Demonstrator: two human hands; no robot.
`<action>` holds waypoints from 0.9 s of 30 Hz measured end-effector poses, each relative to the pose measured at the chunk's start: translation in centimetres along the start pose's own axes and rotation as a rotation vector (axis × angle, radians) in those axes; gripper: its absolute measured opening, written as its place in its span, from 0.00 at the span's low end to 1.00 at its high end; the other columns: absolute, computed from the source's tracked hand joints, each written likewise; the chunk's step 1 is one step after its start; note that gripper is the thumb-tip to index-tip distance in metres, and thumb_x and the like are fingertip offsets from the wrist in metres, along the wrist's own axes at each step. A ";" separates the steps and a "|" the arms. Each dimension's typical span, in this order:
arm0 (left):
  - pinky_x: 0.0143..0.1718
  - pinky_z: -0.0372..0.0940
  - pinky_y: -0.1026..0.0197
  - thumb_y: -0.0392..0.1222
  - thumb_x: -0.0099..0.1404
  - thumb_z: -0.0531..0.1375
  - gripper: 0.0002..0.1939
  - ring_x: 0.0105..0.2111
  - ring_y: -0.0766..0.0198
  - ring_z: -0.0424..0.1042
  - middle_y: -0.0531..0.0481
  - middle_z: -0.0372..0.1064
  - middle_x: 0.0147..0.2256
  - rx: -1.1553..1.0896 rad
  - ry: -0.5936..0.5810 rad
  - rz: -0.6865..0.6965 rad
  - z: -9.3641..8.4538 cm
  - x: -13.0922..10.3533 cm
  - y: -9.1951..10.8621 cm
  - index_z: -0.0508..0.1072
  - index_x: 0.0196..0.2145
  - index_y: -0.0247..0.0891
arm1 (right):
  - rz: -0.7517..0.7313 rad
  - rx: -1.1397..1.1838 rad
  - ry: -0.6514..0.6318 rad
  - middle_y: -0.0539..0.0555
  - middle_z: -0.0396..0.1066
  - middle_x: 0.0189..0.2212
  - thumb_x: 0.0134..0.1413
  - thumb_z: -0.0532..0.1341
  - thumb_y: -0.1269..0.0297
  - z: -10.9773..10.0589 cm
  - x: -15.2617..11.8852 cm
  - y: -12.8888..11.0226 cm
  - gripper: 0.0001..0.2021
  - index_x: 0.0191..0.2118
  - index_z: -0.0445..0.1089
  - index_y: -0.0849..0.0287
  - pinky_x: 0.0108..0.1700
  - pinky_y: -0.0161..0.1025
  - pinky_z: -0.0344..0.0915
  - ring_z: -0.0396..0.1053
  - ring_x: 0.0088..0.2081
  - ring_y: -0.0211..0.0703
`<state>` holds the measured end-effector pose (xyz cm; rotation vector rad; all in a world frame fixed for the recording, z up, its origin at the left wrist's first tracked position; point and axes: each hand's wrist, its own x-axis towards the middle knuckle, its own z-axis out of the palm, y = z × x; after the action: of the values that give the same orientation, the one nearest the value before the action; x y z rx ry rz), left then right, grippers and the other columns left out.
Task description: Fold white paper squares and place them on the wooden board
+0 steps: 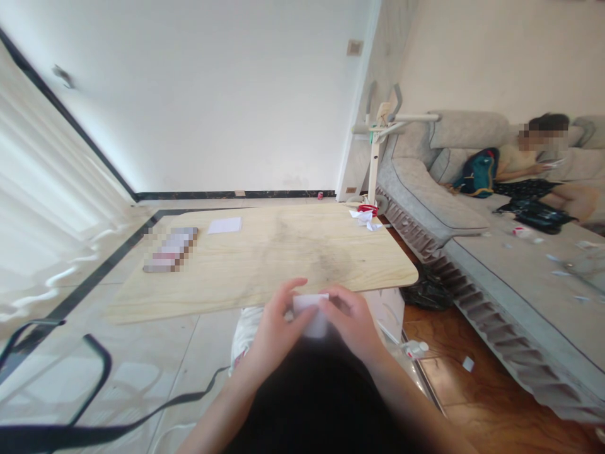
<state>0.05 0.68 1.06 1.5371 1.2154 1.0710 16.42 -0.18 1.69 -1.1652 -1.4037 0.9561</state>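
Note:
A small piece of white paper (312,315) is held between my two hands, just off the near edge of the wooden table (227,271). My left hand (282,315) grips its left side, the thumb across its face and one finger raised. On the right side, my right hand (348,315) pinches the paper with thumb and bent fingers. A stack of white paper (225,225) lies at the table's far left. Folded white paper pieces (365,219) rest at the far right corner, beside a red item (367,209).
A blurred flat rectangular item (171,250) lies on the table's left. At the right, a person (524,164) sits on a grey sofa (472,252) beside a blue backpack (479,173). A black bag (425,289) and a bottle (416,350) are below the table's right side.

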 end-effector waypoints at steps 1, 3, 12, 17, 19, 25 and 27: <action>0.31 0.66 0.63 0.48 0.60 0.64 0.23 0.30 0.62 0.72 0.50 0.75 0.31 -0.020 0.018 -0.032 0.1 0.0 0.1 0.70 0.51 0.38 | 0.014 0.019 0.005 0.50 0.73 0.27 0.56 0.62 0.61 0.0 0.0 0.1 0.08 0.32 0.75 0.59 0.33 0.36 0.65 0.68 0.30 0.41; 0.30 0.66 0.63 0.50 0.60 0.64 0.19 0.30 0.61 0.72 0.49 0.75 0.30 -0.051 0.019 -0.079 0.2 0.0 0.2 0.74 0.45 0.36 | 0.040 0.052 0.007 0.50 0.73 0.26 0.56 0.63 0.60 0.0 -0.1 0.3 0.08 0.33 0.75 0.59 0.33 0.36 0.65 0.69 0.29 0.41; 0.28 0.64 0.63 0.52 0.64 0.60 0.17 0.29 0.59 0.72 0.48 0.76 0.28 -0.010 -0.020 -0.054 0.0 0.1 0.5 0.79 0.34 0.35 | 0.095 0.142 -0.024 0.52 0.76 0.29 0.54 0.64 0.59 0.2 -0.1 0.5 0.09 0.33 0.76 0.58 0.35 0.37 0.68 0.72 0.32 0.44; 0.27 0.64 0.64 0.52 0.61 0.63 0.17 0.27 0.60 0.72 0.48 0.75 0.26 -0.067 0.040 -0.092 0.1 0.0 0.7 0.78 0.32 0.34 | 0.085 0.147 -0.013 0.52 0.77 0.28 0.54 0.64 0.58 0.2 -0.2 0.1 0.09 0.31 0.76 0.59 0.35 0.38 0.69 0.73 0.32 0.45; 0.27 0.64 0.65 0.51 0.61 0.63 0.16 0.28 0.61 0.72 0.48 0.76 0.27 -0.093 0.054 -0.086 0.1 0.0 0.9 0.78 0.33 0.34 | 0.082 0.136 -0.002 0.52 0.76 0.27 0.53 0.65 0.58 0.2 -0.2 0.1 0.10 0.31 0.76 0.59 0.34 0.38 0.69 0.73 0.31 0.45; 0.26 0.63 0.66 0.50 0.62 0.61 0.15 0.27 0.62 0.71 0.49 0.76 0.26 -0.120 0.044 -0.090 0.0 -0.1 1.2 0.79 0.32 0.34 | 0.089 0.153 -0.028 0.53 0.78 0.30 0.54 0.64 0.57 0.2 -0.2 0.2 0.10 0.33 0.78 0.59 0.36 0.39 0.70 0.74 0.33 0.46; 0.26 0.63 0.66 0.50 0.62 0.62 0.14 0.27 0.62 0.71 0.49 0.76 0.27 -0.125 0.050 -0.083 0.0 -0.1 1.2 0.79 0.31 0.35 | 0.095 0.135 -0.026 0.53 0.77 0.29 0.54 0.64 0.57 0.2 -0.2 0.2 0.10 0.32 0.77 0.59 0.35 0.38 0.69 0.73 0.32 0.45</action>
<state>0.31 0.38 2.18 1.3608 1.2117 1.1153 16.31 -0.37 1.41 -1.1295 -1.2925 1.1191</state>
